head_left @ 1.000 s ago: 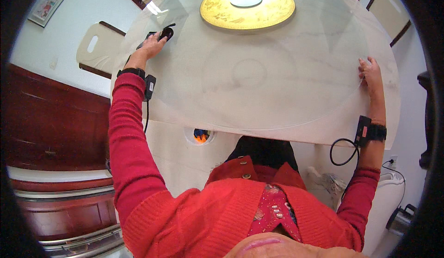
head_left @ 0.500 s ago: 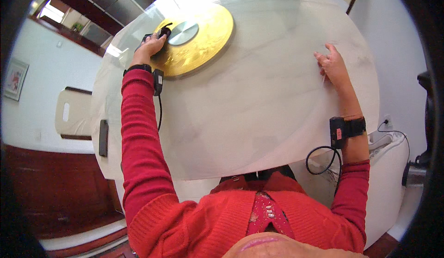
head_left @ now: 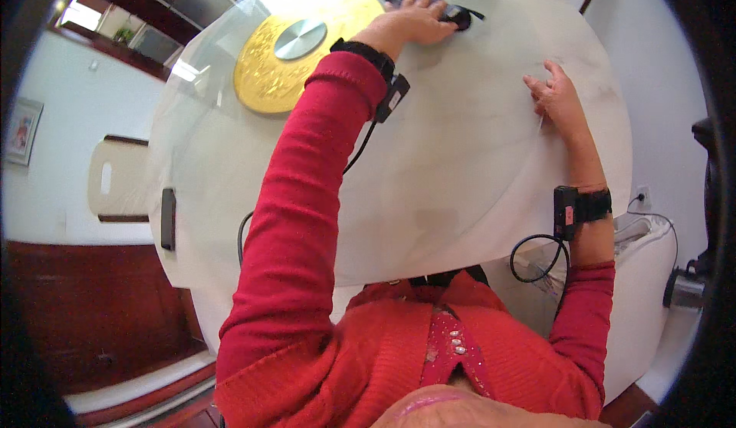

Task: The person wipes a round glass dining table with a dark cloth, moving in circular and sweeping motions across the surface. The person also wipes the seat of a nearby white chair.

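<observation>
My left hand (head_left: 422, 21) reaches across to the far middle of the table, with its fingers spread over a black object (head_left: 458, 17) that has a rounded end and a short strap-like tip. The palm hides part of that object, so its exact kind does not show. Just left of my left wrist lies a golden round turntable (head_left: 264, 83) with a silver disc (head_left: 300, 39) at its centre. At the right side of the table my right hand (head_left: 558, 100) hovers or rests with index finger and thumb apart and the other fingers loosely bent. A thin pale line shows below it.
The pale, glossy round table (head_left: 429, 159) fills the middle. A dark narrow block (head_left: 168, 219) lies near its left edge. Beyond that stands a cream chair (head_left: 119, 179). Black cables hang from the boxes on both my wrists. A white bin-like container (head_left: 640, 297) stands at the right.
My left hand has carried the black object from the turntable's left part rightward and farther off, onto the table beyond it. My right hand has barely moved.
</observation>
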The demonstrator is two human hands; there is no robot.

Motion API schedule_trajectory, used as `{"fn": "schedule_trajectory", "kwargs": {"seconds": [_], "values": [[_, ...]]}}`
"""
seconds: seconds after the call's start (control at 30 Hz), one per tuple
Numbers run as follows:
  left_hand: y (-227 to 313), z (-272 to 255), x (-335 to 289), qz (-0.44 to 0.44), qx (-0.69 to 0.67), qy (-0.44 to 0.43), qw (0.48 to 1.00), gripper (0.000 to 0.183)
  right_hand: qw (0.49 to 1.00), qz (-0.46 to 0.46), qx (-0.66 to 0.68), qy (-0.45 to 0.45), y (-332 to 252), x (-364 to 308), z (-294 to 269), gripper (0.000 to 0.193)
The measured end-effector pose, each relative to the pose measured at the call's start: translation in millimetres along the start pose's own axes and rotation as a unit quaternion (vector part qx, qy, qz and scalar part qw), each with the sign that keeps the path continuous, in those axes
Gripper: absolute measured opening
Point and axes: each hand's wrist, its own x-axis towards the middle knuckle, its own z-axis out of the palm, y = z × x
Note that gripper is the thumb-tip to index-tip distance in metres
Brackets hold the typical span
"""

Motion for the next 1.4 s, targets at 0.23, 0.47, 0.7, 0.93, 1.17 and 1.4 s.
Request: {"fn": "schedule_trajectory", "kwargs": {"seconds": [0.23,0.47,0.7,0.93,1.17,1.4], "values": [[-20.6,3.6,-149.9,0.142,0.006,0.000,0.990,0.065,0.995,-0.008,0.088,-0.041,0.5,2.3,0.5,0.077],[-190.0,-8.5,-293.1,-0.103,0.033,0.010,0.994,0.069,0.998,0.010,0.048,-0.044,8.9,6.2,-10.8,0.080],[-194.6,-2.1,-453.5,-0.121,0.002,0.024,0.992,0.065,0.999,-0.012,0.026,-0.016,15.1,14.4,-5.0,0.080],[-115.9,1.3,-482.1,-0.097,-0.029,0.019,0.995,0.069,0.998,0.026,0.006,-0.052,-3.7,-0.9,-9.8,0.082],[-14.0,3.7,-450.8,-0.120,-0.037,-0.021,0.992,0.076,0.998,-0.003,-0.002,-0.055,-13.9,-10.0,-11.1,0.081],[98.8,8.7,-358.7,0.116,-0.092,0.006,0.989,0.069,0.997,0.025,0.052,-0.051,-4.4,1.5,-10.8,0.076]]}}
